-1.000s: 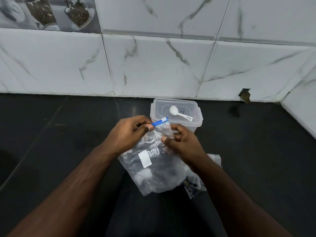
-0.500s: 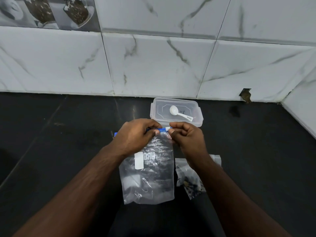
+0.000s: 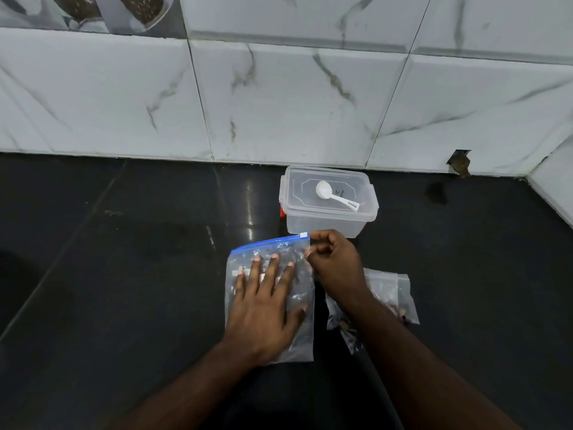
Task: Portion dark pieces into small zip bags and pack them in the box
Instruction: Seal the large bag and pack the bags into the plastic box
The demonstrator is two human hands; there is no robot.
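Large zip bag is pressed flat on the dark counter, at 6 o'clock from the lidded box, by left hand, fingers straight and spread. Bag's 1 o'clock corner is met by right hand, fingers curled; pinch cannot be told.

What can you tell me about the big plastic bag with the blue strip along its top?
The large zip bag is clear, crinkled plastic with a blue zip strip along its top edge and a small white slider at the right end. It lies flat on the dark counter, just in front of the clear lidded box. The left hand presses on it with flat, spread fingers; the right hand, fingers curled, is at its top right corner beside the slider. Its contents are hard to make out.
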